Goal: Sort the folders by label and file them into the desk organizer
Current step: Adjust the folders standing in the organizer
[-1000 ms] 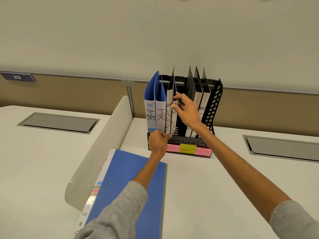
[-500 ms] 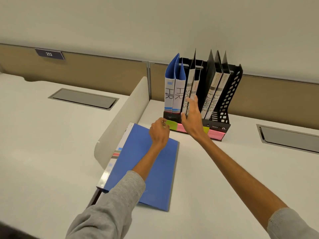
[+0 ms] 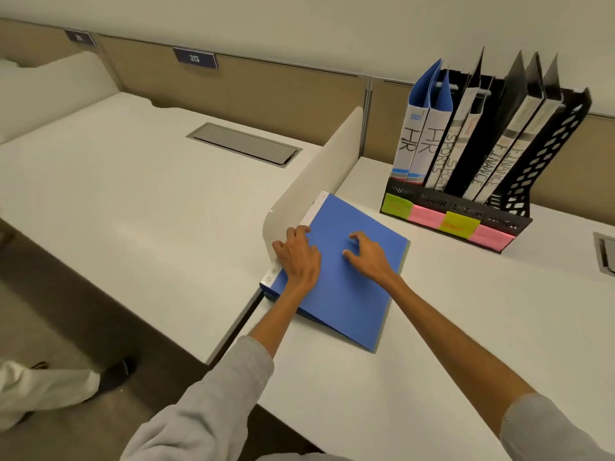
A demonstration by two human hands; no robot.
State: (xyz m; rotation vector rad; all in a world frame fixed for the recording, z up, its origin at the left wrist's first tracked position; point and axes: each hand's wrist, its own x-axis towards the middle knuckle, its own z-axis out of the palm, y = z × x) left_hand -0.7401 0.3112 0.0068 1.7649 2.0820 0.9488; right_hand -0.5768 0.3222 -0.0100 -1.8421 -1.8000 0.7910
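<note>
Left grip [image 3: 298, 257], right grip [image 3: 367, 257] half-curled on blue folder [image 3: 349, 294].

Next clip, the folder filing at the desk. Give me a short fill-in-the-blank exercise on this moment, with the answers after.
1. The left hand and right hand rest on a ___ folder lying flat on the desk.
2. In the organizer, the two blue standing folders are labelled ___.
3. The two rightmost folders are labelled ___.

Missing words: blue; HR; FINANCE.
</note>
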